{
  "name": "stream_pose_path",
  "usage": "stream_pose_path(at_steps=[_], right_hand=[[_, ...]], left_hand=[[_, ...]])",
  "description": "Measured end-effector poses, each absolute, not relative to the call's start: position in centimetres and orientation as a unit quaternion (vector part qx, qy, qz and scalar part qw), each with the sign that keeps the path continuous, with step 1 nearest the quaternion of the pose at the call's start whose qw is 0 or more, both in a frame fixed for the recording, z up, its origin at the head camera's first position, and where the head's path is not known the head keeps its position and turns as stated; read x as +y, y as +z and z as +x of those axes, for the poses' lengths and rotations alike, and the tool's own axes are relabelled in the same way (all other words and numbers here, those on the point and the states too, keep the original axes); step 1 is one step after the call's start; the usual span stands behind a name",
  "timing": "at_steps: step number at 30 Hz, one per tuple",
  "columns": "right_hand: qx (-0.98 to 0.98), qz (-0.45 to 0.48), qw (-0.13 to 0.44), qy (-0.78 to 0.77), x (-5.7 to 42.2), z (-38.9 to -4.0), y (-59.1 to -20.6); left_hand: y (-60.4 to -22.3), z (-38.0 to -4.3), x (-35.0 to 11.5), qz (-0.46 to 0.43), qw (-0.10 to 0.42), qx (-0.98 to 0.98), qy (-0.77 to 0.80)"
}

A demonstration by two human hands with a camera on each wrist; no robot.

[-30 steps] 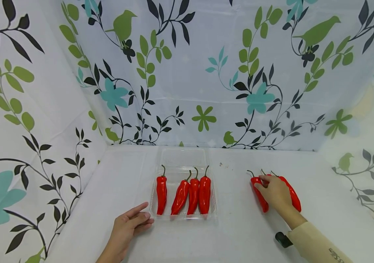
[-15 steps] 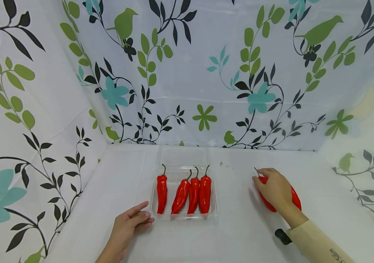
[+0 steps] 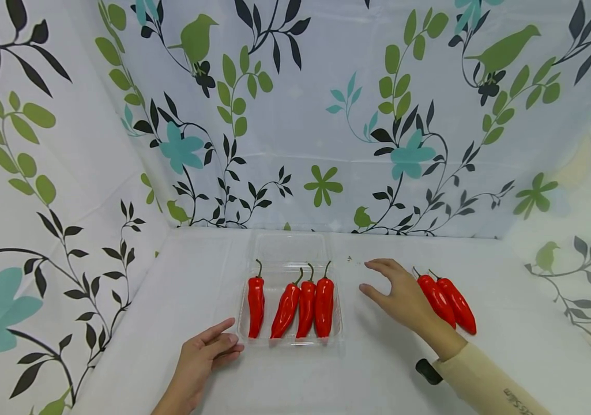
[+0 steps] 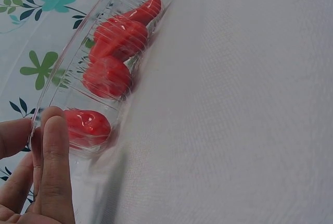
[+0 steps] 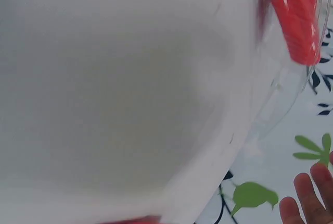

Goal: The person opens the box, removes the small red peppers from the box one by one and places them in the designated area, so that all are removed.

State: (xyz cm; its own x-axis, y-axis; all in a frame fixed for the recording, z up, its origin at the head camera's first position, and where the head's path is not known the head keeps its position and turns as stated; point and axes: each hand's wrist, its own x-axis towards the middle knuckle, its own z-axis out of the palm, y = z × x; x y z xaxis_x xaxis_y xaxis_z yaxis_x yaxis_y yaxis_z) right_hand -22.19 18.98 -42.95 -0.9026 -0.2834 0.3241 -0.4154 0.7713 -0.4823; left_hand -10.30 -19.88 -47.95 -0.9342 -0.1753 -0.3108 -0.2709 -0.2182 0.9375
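A clear plastic tray (image 3: 287, 342) holds several red peppers (image 3: 256, 308), laid side by side with green stems pointing away; several also show through its wall in the left wrist view. My left hand (image 3: 202, 354) is at its near left corner, fairly straight fingers (image 4: 54, 166) right at the rim. Between the tray and a pair of red peppers (image 3: 460, 305) on the table, my right hand (image 3: 404, 297) hovers with thumb and fingers spread, nothing visible between them. The right wrist view catches its fingertips (image 5: 309, 203) and the tray's peppers (image 5: 296, 21).
The tray's clear lid (image 3: 289, 248) lies unfolded behind it. Small specks (image 3: 349, 259) lie on the white table (image 3: 378, 369). Patterned curtains (image 3: 295, 115) close off the back and both sides. A black device (image 3: 429, 372) sits at my right sleeve (image 3: 487, 380).
My right hand has left the peppers on the right and moved left, its fingers spreading. Two peppers show there now; the third, leftmost one is out of sight. The left hand has stayed put.
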Motion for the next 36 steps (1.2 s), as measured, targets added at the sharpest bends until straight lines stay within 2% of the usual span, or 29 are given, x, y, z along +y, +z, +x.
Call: stream_pose_path(at_steps=[18, 31, 36], right_hand=[[-0.883, 0.290, 0.021, 0.368, 12.1, -20.1, -40.8], [-0.800, 0.274, -0.083, 0.527, 8.7, -20.0, -40.4], [-0.765, 0.278, -0.104, 0.571, 7.8, -20.3, -40.6]], left_hand=[[-48.0, -10.3, -19.9, -0.175, 0.033, 0.624, 0.761], [-48.2, -10.4, -19.9, -0.184, 0.031, 0.628, 0.755], [-48.2, -10.4, -19.9, -0.184, 0.033, 0.630, 0.754]])
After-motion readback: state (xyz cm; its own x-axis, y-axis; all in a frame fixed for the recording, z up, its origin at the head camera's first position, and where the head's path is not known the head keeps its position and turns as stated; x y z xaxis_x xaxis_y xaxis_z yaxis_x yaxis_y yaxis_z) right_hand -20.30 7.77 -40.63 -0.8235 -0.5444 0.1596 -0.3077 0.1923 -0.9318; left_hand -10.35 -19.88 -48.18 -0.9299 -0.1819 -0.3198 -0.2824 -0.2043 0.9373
